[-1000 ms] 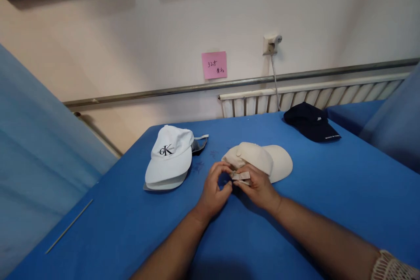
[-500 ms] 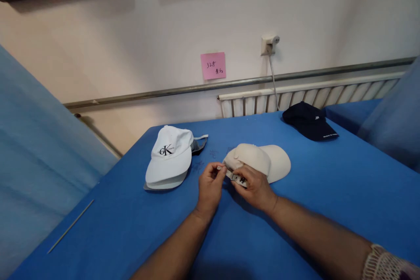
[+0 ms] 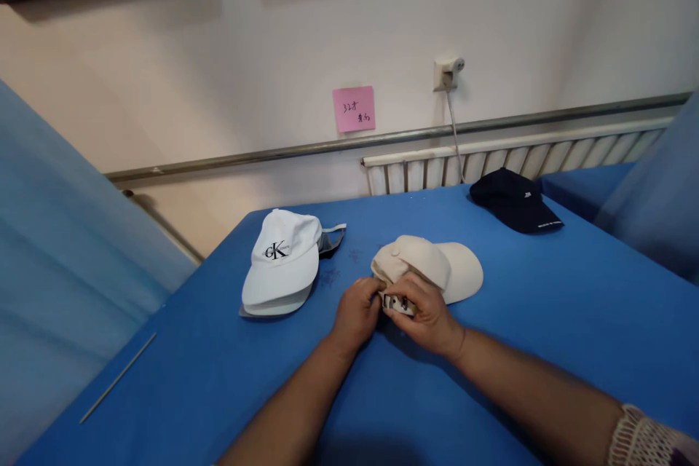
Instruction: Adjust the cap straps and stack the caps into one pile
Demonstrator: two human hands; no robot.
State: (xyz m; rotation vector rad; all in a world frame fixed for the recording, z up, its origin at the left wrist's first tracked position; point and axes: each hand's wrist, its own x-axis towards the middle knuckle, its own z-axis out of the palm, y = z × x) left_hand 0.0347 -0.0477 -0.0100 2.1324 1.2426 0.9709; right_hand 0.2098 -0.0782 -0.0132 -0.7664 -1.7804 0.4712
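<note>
A beige baseball cap (image 3: 420,260) lies on the blue-covered table, its brim toward the right. At its back, my right hand (image 3: 429,317) pinches the cap's strap (image 3: 397,303) near a small metal buckle (image 3: 386,301). My left hand (image 3: 357,312) is closed at the left side of the buckle, its fingertips pressed together on the strap's end, which they mostly hide. Left of my hands sits a stack of caps, with a white cap (image 3: 287,262) with black "CK" lettering on top.
A dark navy cap (image 3: 513,200) rests at the table's back right. A thin stick (image 3: 117,377) lies along the left edge of the blue table (image 3: 218,378). Behind are a metal rail (image 3: 262,157), a radiator (image 3: 426,171) and a plugged-in cord (image 3: 454,131). Blue curtains (image 3: 60,269) hang at the sides.
My left hand has shifted slightly right, closer to my right hand, and turned so its back faces up more. The buckle shows more openly. The other caps have not moved.
</note>
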